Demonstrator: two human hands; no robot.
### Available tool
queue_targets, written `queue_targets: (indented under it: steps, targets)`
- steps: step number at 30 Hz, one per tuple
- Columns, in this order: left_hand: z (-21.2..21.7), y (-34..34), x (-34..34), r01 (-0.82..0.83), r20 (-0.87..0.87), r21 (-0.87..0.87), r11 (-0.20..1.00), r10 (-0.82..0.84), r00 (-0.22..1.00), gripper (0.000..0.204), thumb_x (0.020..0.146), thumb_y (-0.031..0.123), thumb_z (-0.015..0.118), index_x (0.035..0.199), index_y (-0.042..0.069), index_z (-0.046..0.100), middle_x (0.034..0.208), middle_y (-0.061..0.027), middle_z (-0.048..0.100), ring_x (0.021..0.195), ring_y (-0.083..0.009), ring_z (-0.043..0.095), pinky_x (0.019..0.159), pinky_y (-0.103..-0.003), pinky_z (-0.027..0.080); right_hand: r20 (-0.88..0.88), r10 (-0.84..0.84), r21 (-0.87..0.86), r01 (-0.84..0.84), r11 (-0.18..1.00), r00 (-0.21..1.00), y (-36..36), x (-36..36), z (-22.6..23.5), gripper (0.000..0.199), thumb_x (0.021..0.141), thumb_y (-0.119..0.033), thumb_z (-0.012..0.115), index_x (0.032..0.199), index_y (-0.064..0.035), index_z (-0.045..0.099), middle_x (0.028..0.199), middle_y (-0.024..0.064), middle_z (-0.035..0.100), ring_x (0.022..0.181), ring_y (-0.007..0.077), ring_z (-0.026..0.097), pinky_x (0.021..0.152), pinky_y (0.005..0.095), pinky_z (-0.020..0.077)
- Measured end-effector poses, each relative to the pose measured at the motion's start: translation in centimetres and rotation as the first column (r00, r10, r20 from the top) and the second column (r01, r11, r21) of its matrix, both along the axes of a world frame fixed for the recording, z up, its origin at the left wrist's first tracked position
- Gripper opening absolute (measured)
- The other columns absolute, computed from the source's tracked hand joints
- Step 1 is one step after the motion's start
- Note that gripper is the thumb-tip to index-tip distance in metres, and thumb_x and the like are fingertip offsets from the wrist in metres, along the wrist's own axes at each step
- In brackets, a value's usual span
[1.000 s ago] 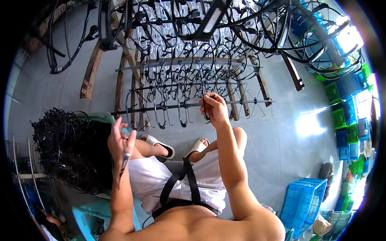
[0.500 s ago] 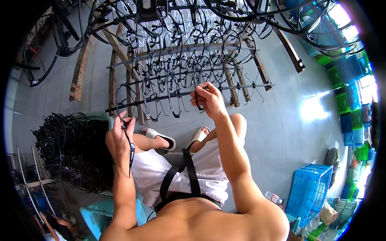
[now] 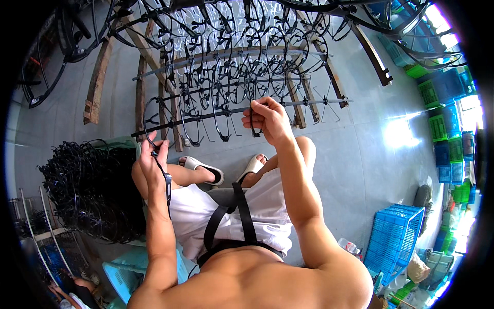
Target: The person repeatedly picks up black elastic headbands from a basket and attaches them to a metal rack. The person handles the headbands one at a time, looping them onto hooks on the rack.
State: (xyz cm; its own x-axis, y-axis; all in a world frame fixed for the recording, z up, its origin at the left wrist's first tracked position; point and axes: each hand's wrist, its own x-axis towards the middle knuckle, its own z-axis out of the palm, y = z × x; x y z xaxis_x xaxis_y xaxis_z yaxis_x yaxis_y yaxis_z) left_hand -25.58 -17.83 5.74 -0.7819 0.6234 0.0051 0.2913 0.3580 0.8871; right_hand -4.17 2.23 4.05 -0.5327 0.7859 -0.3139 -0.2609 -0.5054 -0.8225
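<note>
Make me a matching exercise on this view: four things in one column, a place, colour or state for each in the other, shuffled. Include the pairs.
1. Left hand
2. Right hand
3. Pile of thin pieces
4. Latticed crate

A. Blue, toward the picture's lower right
B. By the left end of the rack's front bar
C. Black and tangled, beyond the person's left leg
D. By the front bar, right of its middle

Pairs: 1-B, 2-D, 3-C, 4-A
</note>
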Motion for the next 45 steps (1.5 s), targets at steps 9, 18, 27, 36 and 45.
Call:
queue_targets:
  steps: [9,18,27,36,45]
  targets:
    - [0.2,-1.4,-0.2,0.070,-0.203,-0.051,0.996,-0.079,0.976,0.045,0.085,0.025,0.064,0.122,0.002,0.052,0.092,-0.0078,0.065,0.079,-0.0172,0.059,0.073,-0.028,0.046,0.133,-0.122,0.230,0.089,0.969,0.984,0.2,-1.5,0.0,0.040,0.087,-0.015,0.063,0.117,0.0065,0.047,0.098,0.0168,0.058,0.084,0.0243,0.062,0.073,0.0327,0.0524]
    - [3.2,-5.9,4.4,0.485,-0.685,0.151,0.861,-0.262,0.680,0.063,0.080,0.017,0.066,0.131,-0.004,0.035,0.124,-0.0228,0.037,0.110,-0.0345,0.042,0.094,-0.042,0.036,-0.010,0.657,0.323,-0.619,0.716,0.754,-14.4,-3.7,4.6,0.049,0.098,-0.043,0.037,0.112,0.0007,0.052,0.091,0.0036,0.055,0.081,0.0115,0.049,0.073,0.0262,0.0437]
    - [3.1,-5.5,5.8,0.870,-0.429,0.245,0.428,-0.757,0.493,0.078,0.069,0.015,0.065,0.138,0.006,0.030,0.139,-0.0206,0.028,0.125,-0.0367,0.033,0.103,-0.050,0.028,-0.262,0.496,-0.291,-0.558,0.777,0.828,-12.6,4.4,6.6,0.023,0.093,-0.018,0.054,0.113,-0.0074,0.052,0.089,0.0059,0.060,0.064,0.0138,0.058,0.044,0.0240,0.0430]
    - [-7.2,-0.2,-4.0,0.061,0.045,0.254,0.965,-0.075,0.996,0.036,0.083,0.018,0.069,0.111,-0.001,0.055,0.091,-0.0057,0.062,0.083,-0.0146,0.056,0.080,-0.028,0.044,-0.334,0.014,0.054,0.004,0.999,0.943,2.8,7.0,6.8,0.022,0.091,-0.013,0.054,0.109,0.0004,0.053,0.091,0.0072,0.058,0.075,0.0121,0.050,0.062,0.0247,0.0414]
    - [-5.9,-0.8,-2.7,0.041,0.206,0.206,0.978,-0.085,0.975,0.019,0.081,0.005,0.069,0.096,-0.003,0.061,0.085,-0.0034,0.063,0.076,-0.0066,0.055,0.068,-0.019,0.045,-0.117,-0.085,-0.062,0.078,0.995,0.989,6.3,3.9,-1.8,0.010,0.088,-0.011,0.061,0.096,-0.0042,0.058,0.085,0.0062,0.061,0.069,0.0123,0.054,0.059,0.0246,0.0433]
